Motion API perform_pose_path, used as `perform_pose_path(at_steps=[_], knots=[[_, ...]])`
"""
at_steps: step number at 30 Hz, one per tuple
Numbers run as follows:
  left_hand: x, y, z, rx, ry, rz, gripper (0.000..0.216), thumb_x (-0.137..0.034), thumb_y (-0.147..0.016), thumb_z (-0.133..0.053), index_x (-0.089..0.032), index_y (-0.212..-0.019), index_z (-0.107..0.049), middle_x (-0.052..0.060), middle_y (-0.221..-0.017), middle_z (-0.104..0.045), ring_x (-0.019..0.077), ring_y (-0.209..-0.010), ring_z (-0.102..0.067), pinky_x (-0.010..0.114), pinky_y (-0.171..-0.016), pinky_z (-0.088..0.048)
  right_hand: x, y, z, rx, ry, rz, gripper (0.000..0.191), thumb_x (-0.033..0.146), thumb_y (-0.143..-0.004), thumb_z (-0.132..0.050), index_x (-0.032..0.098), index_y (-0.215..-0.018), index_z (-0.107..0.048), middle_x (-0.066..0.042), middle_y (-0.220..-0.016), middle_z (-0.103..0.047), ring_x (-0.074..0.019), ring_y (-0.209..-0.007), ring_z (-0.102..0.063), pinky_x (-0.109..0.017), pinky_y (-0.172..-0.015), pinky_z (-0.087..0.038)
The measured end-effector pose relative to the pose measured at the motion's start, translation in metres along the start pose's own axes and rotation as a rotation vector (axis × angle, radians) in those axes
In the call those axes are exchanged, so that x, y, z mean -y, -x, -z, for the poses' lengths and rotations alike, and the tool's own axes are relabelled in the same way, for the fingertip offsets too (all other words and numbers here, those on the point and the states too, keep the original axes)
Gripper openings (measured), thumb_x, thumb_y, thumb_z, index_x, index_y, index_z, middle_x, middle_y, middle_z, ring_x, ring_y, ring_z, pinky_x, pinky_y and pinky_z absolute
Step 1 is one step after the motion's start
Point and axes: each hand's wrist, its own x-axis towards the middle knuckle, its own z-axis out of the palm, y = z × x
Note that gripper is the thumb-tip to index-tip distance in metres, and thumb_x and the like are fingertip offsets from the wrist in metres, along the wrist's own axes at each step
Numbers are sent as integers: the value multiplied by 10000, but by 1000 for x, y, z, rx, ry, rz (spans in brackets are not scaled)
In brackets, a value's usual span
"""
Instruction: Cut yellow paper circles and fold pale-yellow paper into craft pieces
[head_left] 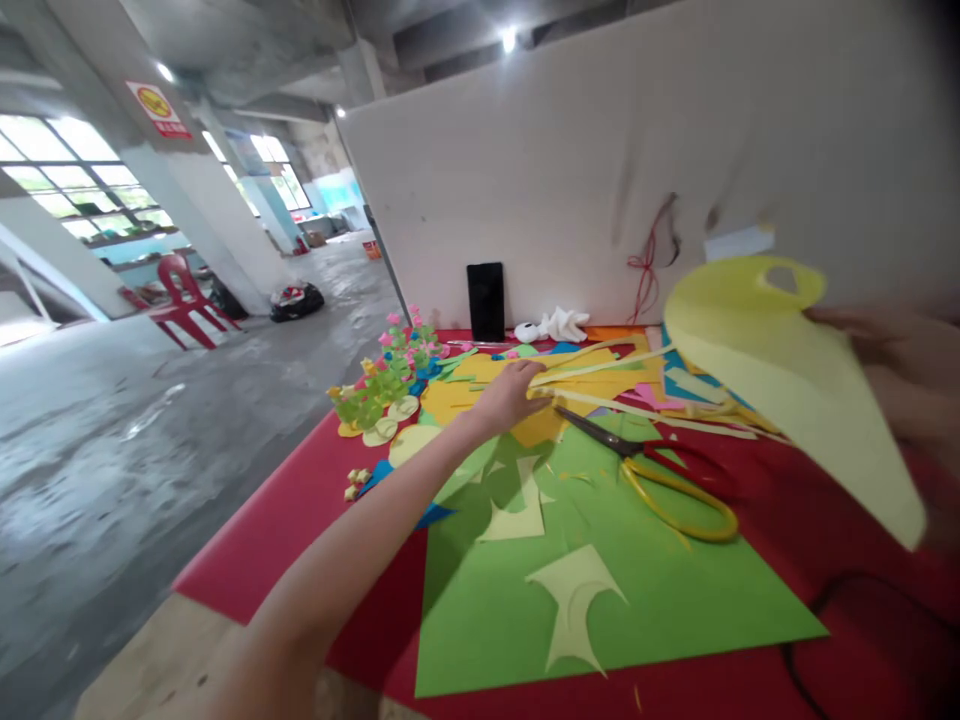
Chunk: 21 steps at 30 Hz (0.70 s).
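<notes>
My left hand [512, 397] reaches over the middle of the table, its fingers closed around the near ends of several pale yellow paper strips [600, 368]. Up at the right, my right hand [874, 335], blurred and partly lost in shadow, grips a curled sheet of pale yellow paper [795, 385] with a rounded hole near its top. Scissors [621, 446] with one red and one yellow handle lie with their tips just beside my left hand. Below them is a green sheet [630, 600] bearing cut paper scraps [577, 605].
Small paper flower decorations [367, 390] stand along the table's left edge, near tiny yellow stars [356, 485]. A black phone [486, 302] leans on the white partition [570, 190]. White crumpled items [564, 324] lie beside it. A dark cable [795, 660] curves at lower right.
</notes>
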Motion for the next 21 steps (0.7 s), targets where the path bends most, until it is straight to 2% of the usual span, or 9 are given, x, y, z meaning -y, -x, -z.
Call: perform_pose_path(at_steps=[2,4,7,13,17,21], knots=[[20,-16,-13,-28,-33,22,315,-303,-866,-506,-161,-1147,-514,93,-1171,-536,205,-992,-558,416,-828,-486,2,2,1,6,-83,-57,235,226,-884,-401,188,-819,-624,-71,-903,-666,-174,-738,-622,-307,-598,-500],[28,-24,-24,-16,-48,40,316,-302,-865,-508,-157,-1145,-514,92,-1160,-542,203,-982,-563,413,-819,-491,1,3,1,26,-119,-50,175,204,-836,-479,203,-742,-626,-44,-820,-668,-154,-670,-604,-267,-551,-483],[28,-31,-33,4,-56,62,316,-302,-864,-510,-152,-1142,-515,90,-1147,-548,201,-970,-568,408,-809,-495,-1,7,1,92,-105,12,22,188,-762,-620,187,-771,-640,11,-729,-641,-108,-609,-571,-209,-515,-462],[18,-30,-30,-48,-31,72,300,-302,-868,-502,-160,-1132,-523,89,-1149,-548,196,-969,-567,404,-815,-493,-1,19,-2,210,-23,52,145,307,-682,-738,226,-779,-667,29,-718,-680,-92,-587,-591,-153,-476,-450],[15,-6,-17,-104,37,24,294,-301,-870,-499,-163,-1128,-526,90,-1155,-546,197,-977,-564,406,-822,-490,0,23,-3,250,-18,56,158,341,-669,-747,251,-763,-657,53,-692,-681,-83,-576,-595,-131,-463,-445],[5,46,2,-111,128,-19,261,-299,-869,-500,-158,-1083,-551,84,-1130,-562,196,-986,-560,413,-843,-475,-3,23,-5,269,0,24,183,350,-649,-752,251,-769,-654,39,-689,-680,-105,-560,-600,-148,-428,-450]])
